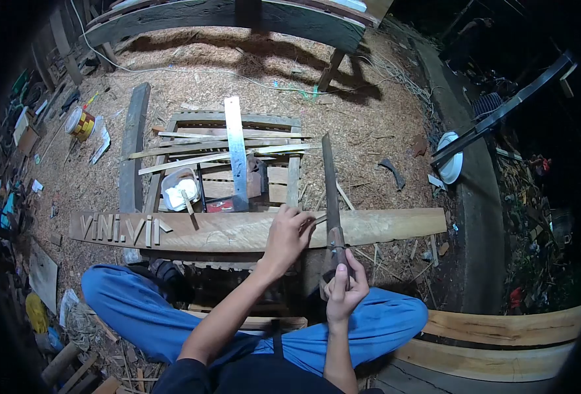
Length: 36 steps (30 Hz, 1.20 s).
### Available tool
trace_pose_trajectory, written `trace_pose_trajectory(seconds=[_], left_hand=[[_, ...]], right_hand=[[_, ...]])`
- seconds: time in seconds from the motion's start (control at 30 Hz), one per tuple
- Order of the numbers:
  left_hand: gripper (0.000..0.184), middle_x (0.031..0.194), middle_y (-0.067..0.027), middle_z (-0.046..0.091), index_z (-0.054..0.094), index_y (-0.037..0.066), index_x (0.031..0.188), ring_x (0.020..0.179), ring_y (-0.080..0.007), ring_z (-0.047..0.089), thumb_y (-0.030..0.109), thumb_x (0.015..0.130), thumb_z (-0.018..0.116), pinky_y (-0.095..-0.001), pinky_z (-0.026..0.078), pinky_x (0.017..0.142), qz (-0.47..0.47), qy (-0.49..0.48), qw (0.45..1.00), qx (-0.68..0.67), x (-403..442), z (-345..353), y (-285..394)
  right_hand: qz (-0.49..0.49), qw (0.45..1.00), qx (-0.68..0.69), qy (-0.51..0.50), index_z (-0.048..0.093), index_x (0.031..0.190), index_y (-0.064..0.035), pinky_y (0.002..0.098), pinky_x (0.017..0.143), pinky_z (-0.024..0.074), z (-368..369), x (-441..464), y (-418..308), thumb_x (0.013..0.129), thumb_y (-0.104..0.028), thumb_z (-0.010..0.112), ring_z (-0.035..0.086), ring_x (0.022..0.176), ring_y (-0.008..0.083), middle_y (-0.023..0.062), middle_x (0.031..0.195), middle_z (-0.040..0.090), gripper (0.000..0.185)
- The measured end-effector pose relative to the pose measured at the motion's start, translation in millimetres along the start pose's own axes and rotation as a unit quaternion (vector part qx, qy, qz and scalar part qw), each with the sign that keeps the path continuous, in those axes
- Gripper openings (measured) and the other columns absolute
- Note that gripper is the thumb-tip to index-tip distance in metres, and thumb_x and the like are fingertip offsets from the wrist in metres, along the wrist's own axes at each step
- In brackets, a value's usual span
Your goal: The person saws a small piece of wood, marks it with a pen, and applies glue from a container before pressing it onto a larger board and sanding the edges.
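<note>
A long wooden board point(369, 226) lies across in front of me, with raised wooden letters point(123, 230) at its left end. Near its middle, my left hand point(289, 233) has its fingers closed round a thin wood strip point(318, 218), whose end points toward the blade. My right hand point(345, 287) is wrapped round the handle of a saw point(331, 190), just below the board's near edge. The saw's blade crosses over the board and points away from me, right of my left hand.
A slatted wooden pallet point(295, 177) beyond the board bears a metal ruler point(236, 151), thin strips point(192, 161) and a white tub point(181, 189). A bench point(303, 26) stands at the back. Planks point(507, 328) lie at the right. A person point(468, 43) is in the dark upper right.
</note>
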<state>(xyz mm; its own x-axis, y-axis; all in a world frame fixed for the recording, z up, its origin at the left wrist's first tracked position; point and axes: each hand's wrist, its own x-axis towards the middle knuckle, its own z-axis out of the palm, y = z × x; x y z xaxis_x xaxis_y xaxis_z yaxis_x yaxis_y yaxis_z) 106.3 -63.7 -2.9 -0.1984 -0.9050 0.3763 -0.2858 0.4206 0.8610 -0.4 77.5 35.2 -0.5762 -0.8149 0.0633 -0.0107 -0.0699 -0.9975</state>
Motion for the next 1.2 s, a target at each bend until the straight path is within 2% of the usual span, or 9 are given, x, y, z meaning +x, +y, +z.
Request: trace_pose_trajectory(seconds=[0.07,0.33,0.4,0.53,0.73,0.83,0.9,1.17,1.2], left_hand=[[0.014,0.091,-0.0143,0.061,0.073,0.003,0.098,0.088,-0.0318,0.058,0.009,0.086,0.076,-0.0441,0.049,0.078,0.069,0.039,0.987,0.139,0.2,-2.4,8.2],[0.016,0.096,-0.0146,0.060,0.069,0.001,0.100,0.094,-0.0344,0.057,0.007,0.086,0.075,-0.0457,0.049,0.081,0.082,-0.005,0.993,0.086,-6.7,-2.8,-3.6],[0.016,0.096,-0.0146,0.060,0.069,0.001,0.101,0.094,-0.0348,0.057,0.007,0.087,0.074,-0.0458,0.049,0.081,0.088,-0.004,0.993,0.074,-6.0,-2.2,-6.2],[0.016,0.097,-0.0160,0.060,0.068,0.000,0.101,0.095,-0.0359,0.057,0.006,0.087,0.073,-0.0454,0.049,0.083,0.056,-0.016,0.997,0.046,-4.3,-2.3,-5.3],[0.014,0.096,-0.0171,0.060,0.068,-0.001,0.100,0.096,-0.0372,0.057,0.005,0.088,0.072,-0.0459,0.049,0.084,0.025,0.000,0.997,0.068,-5.9,4.8,-2.1],[0.014,0.096,-0.0174,0.059,0.067,-0.001,0.099,0.096,-0.0379,0.057,0.005,0.087,0.072,-0.0469,0.048,0.085,0.027,0.020,0.996,0.085,-8.4,9.8,0.6],[0.015,0.097,-0.0176,0.059,0.066,-0.001,0.099,0.097,-0.0383,0.057,0.005,0.087,0.072,-0.0475,0.048,0.085,0.028,0.025,0.995,0.088,-10.3,11.6,1.4],[0.019,0.098,-0.0175,0.057,0.064,0.001,0.101,0.099,-0.0389,0.055,0.002,0.084,0.072,-0.0488,0.047,0.087,0.039,0.031,0.991,0.128,-12.0,16.8,-1.3],[0.019,0.098,-0.0175,0.057,0.064,0.001,0.101,0.099,-0.0389,0.055,0.002,0.084,0.072,-0.0488,0.047,0.087,0.040,0.030,0.991,0.126,-10.9,17.5,-0.2]], right_hand=[[0.005,1.000,-0.008,0.004,0.060,0.136,0.0010,0.0205,0.043,0.0312,4.5,2.3,3.9,0.103,-0.013,0.059,0.044,0.048,0.0014,-0.0034,0.071,0.058,0.036],[0.043,0.999,-0.004,0.000,0.061,0.135,0.0020,0.0205,0.045,0.0365,16.7,8.4,10.3,0.104,-0.016,0.061,0.051,0.055,0.0031,0.0014,0.084,0.065,0.036],[0.003,0.999,-0.042,-0.002,0.062,0.133,-0.0009,0.0224,0.037,0.0280,19.7,12.4,17.1,0.105,-0.017,0.058,0.036,0.042,0.0005,-0.0068,0.057,0.047,0.032],[-0.003,0.998,-0.060,-0.004,0.062,0.132,-0.0002,0.0225,0.038,0.0295,17.4,17.7,24.9,0.105,-0.017,0.059,0.039,0.043,0.0011,-0.0059,0.061,0.050,0.032],[-0.164,0.968,-0.190,-0.017,0.062,0.130,0.0007,0.0236,0.040,0.0322,13.3,23.5,43.6,0.104,-0.018,0.060,0.042,0.046,0.0021,-0.0039,0.069,0.056,0.031],[-0.115,0.981,-0.157,-0.024,0.061,0.131,-0.0004,0.0241,0.040,0.0330,14.2,17.9,35.8,0.105,-0.018,0.059,0.041,0.046,0.0022,-0.0029,0.071,0.055,0.031],[-0.017,0.991,-0.129,-0.031,0.060,0.132,-0.0019,0.0238,0.039,0.0324,8.4,18.4,33.3,0.106,-0.018,0.058,0.040,0.045,0.0020,-0.0035,0.069,0.052,0.031],[-0.009,0.991,-0.125,-0.038,0.058,0.131,-0.0032,0.0218,0.039,0.0312,10.1,7.4,15.3,0.106,-0.019,0.058,0.040,0.044,0.0015,-0.0045,0.064,0.049,0.030],[0.032,0.993,-0.108,-0.039,0.059,0.131,0.0017,0.0254,0.060,0.0427,10.5,-1.7,1.3,0.105,-0.015,0.058,0.053,0.070,0.0082,0.0052,0.092,0.058,0.030]])
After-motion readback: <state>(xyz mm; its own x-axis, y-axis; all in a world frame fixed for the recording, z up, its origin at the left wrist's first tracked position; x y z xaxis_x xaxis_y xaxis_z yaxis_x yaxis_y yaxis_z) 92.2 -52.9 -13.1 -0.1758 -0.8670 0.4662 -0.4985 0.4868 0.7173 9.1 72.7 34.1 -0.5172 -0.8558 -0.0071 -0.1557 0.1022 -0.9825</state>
